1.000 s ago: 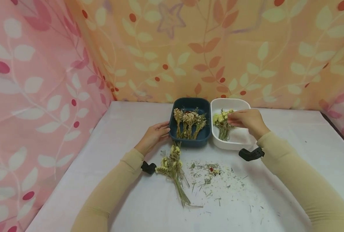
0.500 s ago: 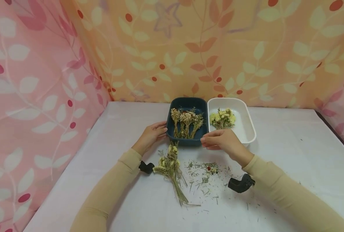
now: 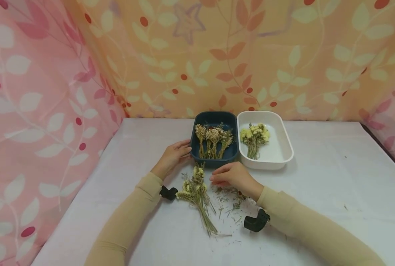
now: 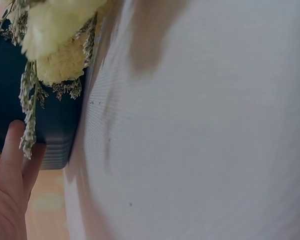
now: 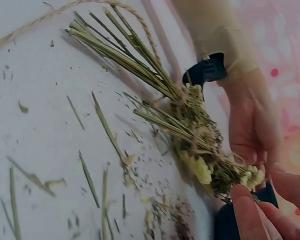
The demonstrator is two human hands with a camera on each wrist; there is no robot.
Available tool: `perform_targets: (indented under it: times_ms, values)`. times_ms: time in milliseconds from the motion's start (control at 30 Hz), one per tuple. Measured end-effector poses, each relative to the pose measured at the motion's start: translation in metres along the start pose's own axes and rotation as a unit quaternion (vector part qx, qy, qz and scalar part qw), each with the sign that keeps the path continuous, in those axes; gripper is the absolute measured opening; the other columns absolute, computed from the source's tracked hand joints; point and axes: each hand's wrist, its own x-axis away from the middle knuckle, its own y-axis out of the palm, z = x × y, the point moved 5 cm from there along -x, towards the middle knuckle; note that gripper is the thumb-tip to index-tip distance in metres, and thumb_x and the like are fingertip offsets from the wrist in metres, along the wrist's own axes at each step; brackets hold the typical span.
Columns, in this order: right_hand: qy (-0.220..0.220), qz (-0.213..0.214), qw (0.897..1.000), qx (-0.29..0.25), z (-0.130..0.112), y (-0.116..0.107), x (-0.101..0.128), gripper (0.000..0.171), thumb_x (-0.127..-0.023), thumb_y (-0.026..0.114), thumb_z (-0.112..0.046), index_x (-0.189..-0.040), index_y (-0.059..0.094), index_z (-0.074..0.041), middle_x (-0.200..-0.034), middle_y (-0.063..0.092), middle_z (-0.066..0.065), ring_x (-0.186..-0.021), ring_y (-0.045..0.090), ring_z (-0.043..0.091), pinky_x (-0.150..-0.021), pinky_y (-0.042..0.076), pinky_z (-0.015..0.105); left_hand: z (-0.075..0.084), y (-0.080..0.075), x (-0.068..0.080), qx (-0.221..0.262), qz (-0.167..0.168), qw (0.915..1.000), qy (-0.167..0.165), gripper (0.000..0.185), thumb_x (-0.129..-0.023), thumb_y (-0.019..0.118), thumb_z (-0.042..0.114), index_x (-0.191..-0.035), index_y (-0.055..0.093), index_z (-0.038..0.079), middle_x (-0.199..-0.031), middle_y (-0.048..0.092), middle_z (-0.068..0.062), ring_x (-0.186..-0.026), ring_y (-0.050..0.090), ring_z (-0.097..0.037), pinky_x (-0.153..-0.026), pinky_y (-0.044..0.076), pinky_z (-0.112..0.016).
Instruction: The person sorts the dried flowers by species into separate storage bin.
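Observation:
My left hand (image 3: 172, 158) touches the left side of the dark blue tray (image 3: 214, 162) with its fingers extended, also seen from the left wrist view. Several small dried flower bunches (image 3: 214, 137) lie in that tray. Between my hands on the table are tied yellow dried flower bunches (image 3: 197, 192), their long stems pointing toward the front. My right hand (image 3: 237, 178) hovers just right of these flower heads, holding nothing. In the right wrist view its fingers (image 5: 247, 212) are near the yellow heads, and twine (image 5: 205, 142) wraps the stems.
A white tray (image 3: 274, 165) stands against the blue tray's right side, with yellow dried flowers (image 3: 255, 138) in its left part. Loose stem and leaf scraps (image 3: 232, 207) are scattered on the white tablecloth (image 3: 327, 177). Patterned cloth (image 3: 171, 55) hangs behind.
My right hand has let go of the yellow flowers in the white tray and moved down and left toward the bunches on the table. My left hand stays at the blue tray.

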Motion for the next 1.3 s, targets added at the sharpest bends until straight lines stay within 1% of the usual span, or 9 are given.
perform_targets:
  times_ms: [167, 233, 400, 533, 667, 800, 967, 1100, 1300]
  values:
    - [0.013, -0.023, 1.000, -0.015, 0.007, 0.012, -0.003, 0.036, -0.088, 0.076, -0.014, -0.116, 0.070, 0.009, -0.100, 0.076, 0.019, -0.091, 0.075, 0.024, -0.083, 0.064, 0.037, 0.002, 0.001, 0.000, -0.001, 0.004, 1.0000, 0.000, 0.051, -0.102, 0.057, 0.011, -0.151, 0.043, 0.010, -0.152, 0.048, -0.014, -0.129, 0.059, -0.027, -0.104, 0.054, -0.034]
    - [0.013, -0.034, 0.999, -0.010, 0.009, 0.015, -0.005, 0.036, -0.088, 0.076, -0.014, -0.115, 0.071, 0.008, -0.100, 0.076, 0.020, -0.092, 0.075, 0.025, -0.083, 0.064, 0.037, 0.002, 0.000, 0.000, -0.001, 0.006, 1.0000, -0.003, 0.051, -0.102, 0.057, 0.011, -0.151, 0.043, 0.010, -0.153, 0.047, -0.014, -0.128, 0.059, -0.027, -0.104, 0.054, -0.033]
    - [0.033, -0.036, 0.999, 0.003, 0.011, 0.021, -0.010, 0.029, -0.086, 0.078, -0.017, -0.107, 0.076, 0.002, -0.095, 0.077, 0.014, -0.086, 0.075, 0.021, -0.079, 0.064, 0.034, 0.004, 0.000, 0.001, -0.002, 0.006, 1.0000, -0.003, 0.051, -0.102, 0.057, 0.011, -0.151, 0.043, 0.010, -0.153, 0.048, -0.013, -0.131, 0.057, -0.029, -0.104, 0.054, -0.033]
    - [0.048, -0.042, 0.998, 0.008, 0.011, 0.027, -0.012, 0.027, -0.085, 0.080, -0.018, -0.103, 0.077, 0.002, -0.092, 0.077, 0.012, -0.080, 0.074, 0.018, -0.077, 0.064, 0.034, 0.006, 0.000, 0.001, -0.001, 0.008, 1.0000, -0.004, 0.051, -0.102, 0.057, 0.010, -0.151, 0.043, 0.009, -0.153, 0.047, -0.015, -0.133, 0.054, -0.031, -0.104, 0.054, -0.032]
    - [0.055, -0.037, 0.998, 0.024, 0.012, 0.031, -0.015, 0.026, -0.084, 0.081, -0.019, -0.100, 0.078, 0.001, -0.090, 0.077, 0.010, -0.076, 0.073, 0.016, -0.075, 0.065, 0.033, 0.006, 0.000, 0.001, 0.003, 0.007, 1.0000, -0.005, 0.051, -0.102, 0.056, 0.009, -0.151, 0.043, 0.008, -0.153, 0.046, -0.016, -0.134, 0.053, -0.033, -0.102, 0.055, -0.031]
    - [0.059, -0.028, 0.997, 0.039, 0.012, 0.034, -0.017, 0.023, -0.082, 0.082, -0.019, -0.097, 0.079, -0.002, -0.088, 0.077, 0.009, -0.072, 0.071, 0.013, -0.071, 0.064, 0.031, 0.004, 0.000, 0.001, 0.005, 0.009, 0.9999, -0.010, 0.051, -0.102, 0.058, 0.010, -0.151, 0.044, 0.010, -0.152, 0.049, -0.014, -0.131, 0.056, -0.032, -0.103, 0.055, -0.032]
    - [0.059, -0.024, 0.997, 0.037, 0.012, 0.034, -0.016, 0.021, -0.083, 0.080, -0.014, -0.099, 0.079, -0.001, -0.093, 0.078, 0.011, -0.072, 0.072, 0.013, -0.071, 0.064, 0.030, 0.002, 0.001, 0.002, 0.002, 0.007, 0.9999, -0.011, 0.051, -0.102, 0.058, 0.011, -0.151, 0.044, 0.011, -0.152, 0.049, -0.013, -0.128, 0.059, -0.027, -0.106, 0.053, -0.035]
    - [0.059, -0.021, 0.998, 0.031, 0.012, 0.030, -0.012, 0.023, -0.085, 0.078, -0.012, -0.104, 0.078, 0.000, -0.096, 0.078, 0.011, -0.071, 0.072, 0.012, -0.071, 0.064, 0.031, 0.002, 0.001, 0.002, 0.000, 0.004, 0.9999, -0.010, 0.051, -0.102, 0.057, 0.011, -0.151, 0.043, 0.011, -0.153, 0.048, -0.012, -0.132, 0.056, -0.027, -0.105, 0.054, -0.033]
    - [0.060, -0.026, 0.997, 0.038, 0.011, 0.030, -0.012, 0.022, -0.085, 0.078, -0.014, -0.103, 0.078, -0.002, -0.091, 0.078, 0.010, -0.066, 0.070, 0.012, -0.066, 0.064, 0.030, 0.003, 0.001, 0.001, 0.009, 0.005, 0.9999, -0.014, 0.051, -0.102, 0.057, 0.010, -0.151, 0.043, 0.010, -0.153, 0.047, -0.013, -0.136, 0.052, -0.031, -0.101, 0.055, -0.030]
